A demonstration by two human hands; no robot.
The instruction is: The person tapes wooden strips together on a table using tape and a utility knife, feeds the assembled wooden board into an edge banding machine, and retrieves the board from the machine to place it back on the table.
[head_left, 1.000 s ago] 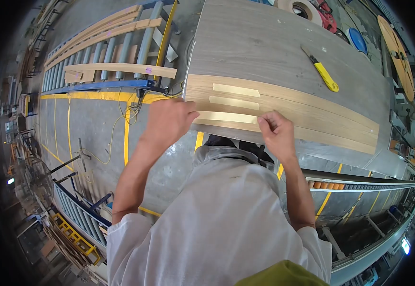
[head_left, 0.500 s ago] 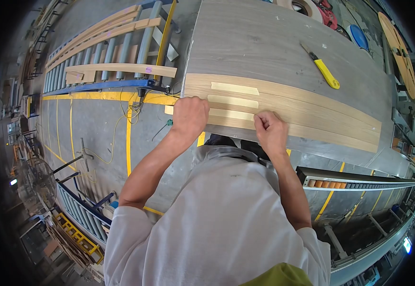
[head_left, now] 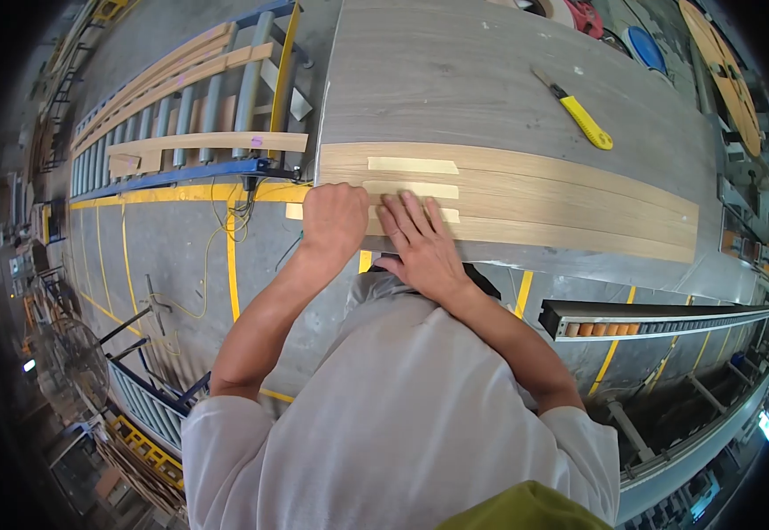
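Note:
Several long light wood strips (head_left: 579, 209) lie side by side along the front of the grey table (head_left: 437, 88). Short pieces of pale masking tape (head_left: 413, 165) are stuck on them near the left end. My left hand (head_left: 336, 221) is a closed fist at that end, gripping the lowest tape strip, and a pale end (head_left: 294, 211) pokes out on its left side. My right hand (head_left: 424, 247) lies flat with fingers spread over the lowest tape, fingertips reaching the middle piece. A yellow utility knife (head_left: 586, 122) rests farther back, blade out.
On the left, a roller conveyor (head_left: 252, 75) carries more wood strips (head_left: 217, 141). Tape rolls (head_left: 558, 11) and a blue round item (head_left: 647, 49) sit at the back right. Another roller track (head_left: 649, 329) runs at the lower right. Cables cross the floor.
My right hand has let go of the tape's right end, opened and moved left to lie flat on it. The left fist stays closed near the strips' end. The whole view has shifted slightly.

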